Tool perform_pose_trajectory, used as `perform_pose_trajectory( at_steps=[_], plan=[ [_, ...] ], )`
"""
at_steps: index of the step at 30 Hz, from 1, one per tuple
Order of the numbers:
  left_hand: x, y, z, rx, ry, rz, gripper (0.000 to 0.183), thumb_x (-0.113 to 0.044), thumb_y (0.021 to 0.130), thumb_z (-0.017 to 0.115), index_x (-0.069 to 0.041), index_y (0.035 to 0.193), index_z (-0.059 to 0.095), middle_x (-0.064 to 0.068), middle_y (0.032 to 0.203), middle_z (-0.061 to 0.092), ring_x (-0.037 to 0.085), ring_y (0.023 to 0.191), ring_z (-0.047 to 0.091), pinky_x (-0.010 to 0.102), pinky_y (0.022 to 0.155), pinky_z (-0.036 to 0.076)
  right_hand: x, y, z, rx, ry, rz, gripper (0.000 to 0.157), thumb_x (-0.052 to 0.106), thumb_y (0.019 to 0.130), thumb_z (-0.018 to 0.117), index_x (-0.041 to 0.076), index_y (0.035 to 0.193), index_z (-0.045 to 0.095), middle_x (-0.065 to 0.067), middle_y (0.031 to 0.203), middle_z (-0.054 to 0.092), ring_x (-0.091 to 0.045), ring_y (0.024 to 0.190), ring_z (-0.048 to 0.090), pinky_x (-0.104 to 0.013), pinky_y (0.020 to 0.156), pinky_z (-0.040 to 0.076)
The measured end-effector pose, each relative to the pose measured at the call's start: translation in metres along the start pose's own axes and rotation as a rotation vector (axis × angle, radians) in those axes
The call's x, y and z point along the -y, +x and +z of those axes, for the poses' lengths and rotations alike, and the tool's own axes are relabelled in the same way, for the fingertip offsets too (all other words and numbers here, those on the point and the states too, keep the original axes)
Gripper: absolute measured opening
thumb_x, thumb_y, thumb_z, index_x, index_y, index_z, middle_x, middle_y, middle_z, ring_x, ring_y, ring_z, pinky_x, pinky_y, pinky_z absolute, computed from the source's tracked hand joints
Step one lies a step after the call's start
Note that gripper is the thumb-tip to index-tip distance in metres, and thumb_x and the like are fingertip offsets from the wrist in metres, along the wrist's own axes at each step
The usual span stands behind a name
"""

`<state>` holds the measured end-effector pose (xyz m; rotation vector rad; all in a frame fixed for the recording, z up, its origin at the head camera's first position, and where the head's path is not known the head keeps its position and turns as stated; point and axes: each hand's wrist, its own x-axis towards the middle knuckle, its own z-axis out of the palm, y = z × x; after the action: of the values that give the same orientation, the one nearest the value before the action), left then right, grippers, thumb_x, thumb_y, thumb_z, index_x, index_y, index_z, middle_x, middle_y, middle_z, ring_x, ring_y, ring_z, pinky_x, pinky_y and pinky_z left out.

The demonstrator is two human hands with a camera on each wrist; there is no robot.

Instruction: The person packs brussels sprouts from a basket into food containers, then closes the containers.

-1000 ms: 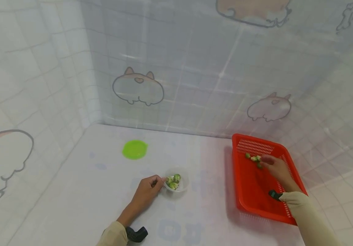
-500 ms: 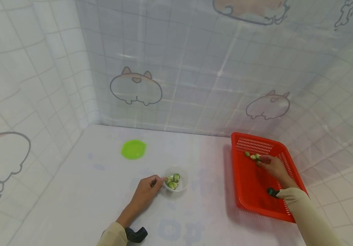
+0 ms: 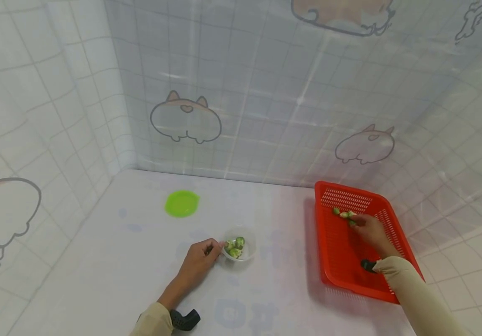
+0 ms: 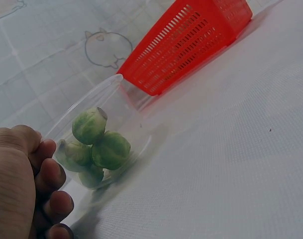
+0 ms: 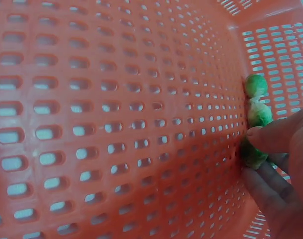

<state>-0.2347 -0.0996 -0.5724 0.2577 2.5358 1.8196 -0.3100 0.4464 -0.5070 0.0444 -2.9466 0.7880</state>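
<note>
My left hand (image 3: 200,262) pinches the rim of a small clear plastic bowl (image 3: 251,252) on the white table; its other fingers are curled beside the bowl wall. Several Brussels sprouts (image 4: 89,125) lie inside, seen through the wall in the left wrist view. Over on the right, my right hand (image 3: 371,229) reaches down into a red plastic basket (image 3: 336,275). Its thumb and fingers grip a Brussels sprout (image 5: 253,155) low against the basket's slotted surface. More Brussels sprouts (image 5: 256,85) sit in a row just past the fingertips, partly covered by the hand.
A bright green lid-like disc (image 3: 182,204) lies on the table (image 3: 140,261) at the back left. Sheets printed with a grid and cartoon animals (image 3: 186,119) stand around the table's back and sides. The basket's raised walls surround my right hand.
My right hand has come slightly left and closed its thumb and fingers on a Brussels sprout in the basket. My left hand stays at the bowl's rim.
</note>
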Motion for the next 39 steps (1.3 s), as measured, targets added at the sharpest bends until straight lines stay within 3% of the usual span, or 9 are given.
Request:
perform_pose_trajectory(
  at_steps=[7,16,19,28,36,39],
  plan=[
    [-0.002,-0.002,-0.001,0.001,0.004,-0.009,0.039,-0.053,0.098,0.06,-0.019,0.08,0.067,-0.004,0.071,0.056,0.015,0.07,0.052,0.026,0.059,0.041,0.002,0.0,0.003,-0.031,-0.036,0.0,0.025,0.005,0.091,0.071,-0.008,0.113,0.069,-0.03,0.112,0.066,-0.045,0.101,0.061,-0.051,0.08,0.051],
    [0.0,-0.002,-0.001,0.006,-0.008,-0.006,0.039,-0.052,0.098,0.06,-0.018,0.08,0.066,-0.005,0.07,0.055,0.013,0.069,0.051,0.027,0.06,0.041,0.004,-0.003,0.002,-0.029,-0.034,0.015,0.024,0.006,0.092,0.07,-0.007,0.112,0.07,-0.033,0.113,0.065,-0.049,0.103,0.062,-0.052,0.078,0.053],
    [0.0,-0.002,-0.002,0.009,-0.01,-0.001,0.04,-0.054,0.097,0.059,-0.019,0.08,0.067,-0.004,0.069,0.055,0.014,0.068,0.051,0.026,0.059,0.041,0.003,-0.005,0.001,-0.018,-0.026,0.033,0.025,0.009,0.094,0.069,-0.006,0.113,0.07,-0.032,0.115,0.065,-0.048,0.103,0.062,-0.047,0.075,0.054],
    [0.001,-0.002,-0.003,0.012,0.004,0.009,0.04,-0.057,0.097,0.058,-0.022,0.081,0.069,-0.005,0.069,0.055,0.013,0.068,0.051,0.026,0.06,0.041,0.008,-0.005,-0.006,-0.023,0.043,0.078,0.029,0.014,0.097,0.067,-0.004,0.12,0.069,-0.026,0.117,0.068,-0.027,0.095,0.063,-0.025,0.067,0.049],
    [-0.002,-0.002,-0.005,0.013,0.001,0.005,0.038,-0.053,0.098,0.058,-0.021,0.081,0.069,-0.005,0.068,0.055,0.014,0.067,0.051,0.026,0.06,0.041,0.026,-0.004,-0.012,-0.016,0.184,0.099,0.039,0.026,0.101,0.064,0.001,0.131,0.065,-0.02,0.126,0.067,0.007,0.091,0.057,-0.015,0.073,0.048],
    [-0.003,-0.002,-0.006,0.014,0.0,-0.005,0.038,-0.052,0.098,0.059,-0.021,0.081,0.069,-0.005,0.069,0.055,0.014,0.067,0.051,0.026,0.06,0.041,0.039,-0.004,-0.014,-0.014,0.197,0.106,0.044,0.034,0.099,0.065,0.004,0.133,0.065,-0.017,0.126,0.067,0.005,0.094,0.058,-0.015,0.076,0.047]
  ],
)
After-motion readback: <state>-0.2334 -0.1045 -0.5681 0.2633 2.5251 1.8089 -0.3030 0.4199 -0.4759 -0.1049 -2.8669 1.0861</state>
